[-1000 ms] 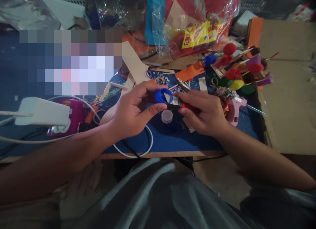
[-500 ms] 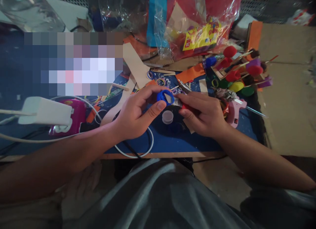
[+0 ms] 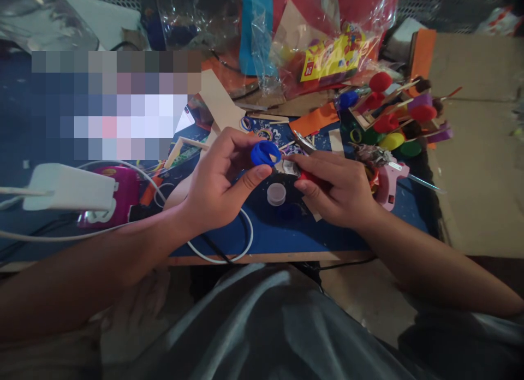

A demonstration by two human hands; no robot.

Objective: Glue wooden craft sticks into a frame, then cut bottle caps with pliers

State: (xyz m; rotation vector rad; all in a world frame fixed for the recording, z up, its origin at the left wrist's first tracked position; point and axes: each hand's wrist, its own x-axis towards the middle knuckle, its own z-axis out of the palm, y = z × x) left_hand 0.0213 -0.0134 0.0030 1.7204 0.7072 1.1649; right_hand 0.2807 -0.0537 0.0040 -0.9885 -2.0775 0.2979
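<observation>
My left hand [image 3: 216, 178] pinches a blue plastic bottle cap [image 3: 258, 155] between thumb and fingers, its hollow side partly facing me. My right hand [image 3: 338, 183] is closed around a cutter with a red handle [image 3: 308, 178]. Its flat metal blade [image 3: 289, 167] points left, just short of the cap; whether it touches cannot be told. On the blue tabletop below them sits a small translucent round cap [image 3: 276, 194]. A dark blue round shape [image 3: 290, 211] lies in shadow beside it. Behind my right hand rests a metal tool [image 3: 303, 142], its kind unclear.
A pink glue gun [image 3: 388, 188] and a cluster of coloured caps and sticks [image 3: 387, 123] stand at the right. Card strips [image 3: 219, 99] and plastic shavings lie behind my hands. White cables run from a charger [image 3: 69, 188] and magenta socket block [image 3: 126, 191] at left.
My left hand and the blue cap have moved slightly left and up, and the cap has tilted. More of the blade shows between the hands. My right hand has barely moved.
</observation>
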